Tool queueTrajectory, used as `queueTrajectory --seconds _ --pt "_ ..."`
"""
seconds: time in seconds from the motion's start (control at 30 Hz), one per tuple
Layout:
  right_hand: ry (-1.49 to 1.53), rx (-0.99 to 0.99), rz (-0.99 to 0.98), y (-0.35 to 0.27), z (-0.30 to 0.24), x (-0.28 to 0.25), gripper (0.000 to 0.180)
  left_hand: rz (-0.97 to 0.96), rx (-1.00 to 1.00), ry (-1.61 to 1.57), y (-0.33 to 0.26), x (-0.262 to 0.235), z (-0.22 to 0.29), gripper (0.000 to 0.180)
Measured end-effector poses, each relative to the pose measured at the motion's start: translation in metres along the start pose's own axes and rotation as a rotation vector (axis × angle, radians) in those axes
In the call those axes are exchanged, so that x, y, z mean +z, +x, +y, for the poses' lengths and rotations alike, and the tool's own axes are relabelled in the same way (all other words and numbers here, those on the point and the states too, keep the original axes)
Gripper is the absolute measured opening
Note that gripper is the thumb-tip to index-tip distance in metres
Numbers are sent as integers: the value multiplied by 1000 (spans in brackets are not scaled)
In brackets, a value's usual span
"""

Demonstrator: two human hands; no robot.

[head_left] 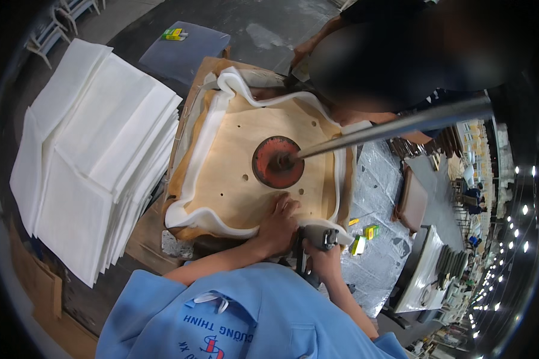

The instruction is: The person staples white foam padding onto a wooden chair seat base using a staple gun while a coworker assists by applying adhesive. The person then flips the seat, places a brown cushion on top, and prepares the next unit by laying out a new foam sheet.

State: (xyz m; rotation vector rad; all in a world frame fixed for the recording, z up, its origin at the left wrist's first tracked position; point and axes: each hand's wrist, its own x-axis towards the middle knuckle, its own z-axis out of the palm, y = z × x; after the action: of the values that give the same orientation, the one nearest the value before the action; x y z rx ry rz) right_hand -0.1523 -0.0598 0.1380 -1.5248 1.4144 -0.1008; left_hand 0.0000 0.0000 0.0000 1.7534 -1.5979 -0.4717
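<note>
right fingers [311,249] round tool [324,237], left fingers [288,207] bent; red disc [269,169] obstructs panel [230,152], sheets [105,119] beside

Chair frames [47,40] and stacked white sheets [96,131] show a furniture workshop.

Soft light covers the pale, flat wooden panel [221,161]; small round white lamps [525,210] glare at the dim right. Crinkled silvery-grey sheeting [380,185] shows highlights. Edges bend toward a black rim, and the upper right is blurred.
</note>
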Motion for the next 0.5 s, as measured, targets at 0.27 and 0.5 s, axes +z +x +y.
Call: queueTrajectory --seconds 0.27,0.5 --pt "62 -193 108 -50 48 27 51 -326 -294 -359 37 -72 -18 24" --pt "157 -344 244 -59 64 43 60 -437 -137 -221 -76 -165 21 31"
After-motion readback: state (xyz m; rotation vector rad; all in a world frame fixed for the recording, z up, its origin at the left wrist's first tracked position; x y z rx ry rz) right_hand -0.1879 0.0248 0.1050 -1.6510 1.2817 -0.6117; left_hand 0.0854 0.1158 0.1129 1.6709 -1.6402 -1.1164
